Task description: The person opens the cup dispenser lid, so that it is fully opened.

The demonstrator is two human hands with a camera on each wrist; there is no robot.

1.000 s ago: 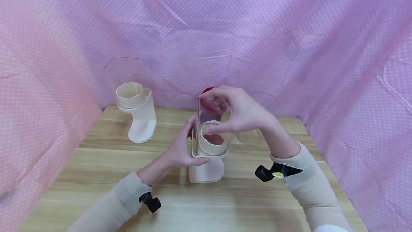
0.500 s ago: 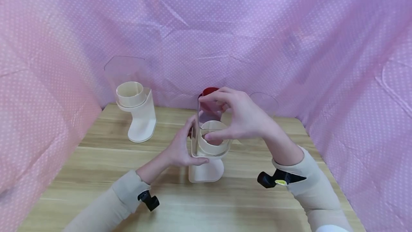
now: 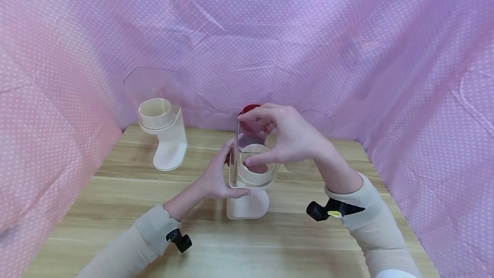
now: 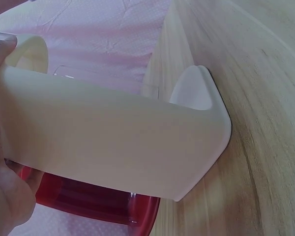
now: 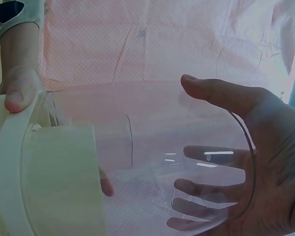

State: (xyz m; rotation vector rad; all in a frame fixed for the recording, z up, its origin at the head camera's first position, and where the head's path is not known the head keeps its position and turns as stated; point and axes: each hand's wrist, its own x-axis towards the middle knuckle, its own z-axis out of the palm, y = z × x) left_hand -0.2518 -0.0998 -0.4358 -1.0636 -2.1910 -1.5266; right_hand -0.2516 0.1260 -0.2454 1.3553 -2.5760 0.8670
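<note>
In the head view, a cream stand (image 3: 248, 205) with a ring-shaped holder stands on the table, and a cream cylinder (image 3: 255, 178) sits in the holder. My left hand (image 3: 216, 179) grips the upper part of this stand from the left, thumb in front. The left wrist view shows the stand's flat back upright and its foot on the wood. A clear rounded plastic container (image 5: 142, 147) meets the cylinder. My right hand (image 5: 265, 152) holds its rounded end, the thumb on one side and the fingers spread on the other. In the head view its edge is faint.
A second cream stand (image 3: 170, 149) with a clear upright piece (image 3: 150, 80) stands at the back left. Just behind my hands is a red object (image 3: 251, 108), partly hidden. Another clear curved piece (image 3: 318, 117) shows at the back right. Pink dotted cloth (image 3: 247, 55) surrounds the wooden table (image 3: 115, 209).
My right hand and the clear container have dipped slightly, then risen a little. My left hand and the stand have hardly moved.
</note>
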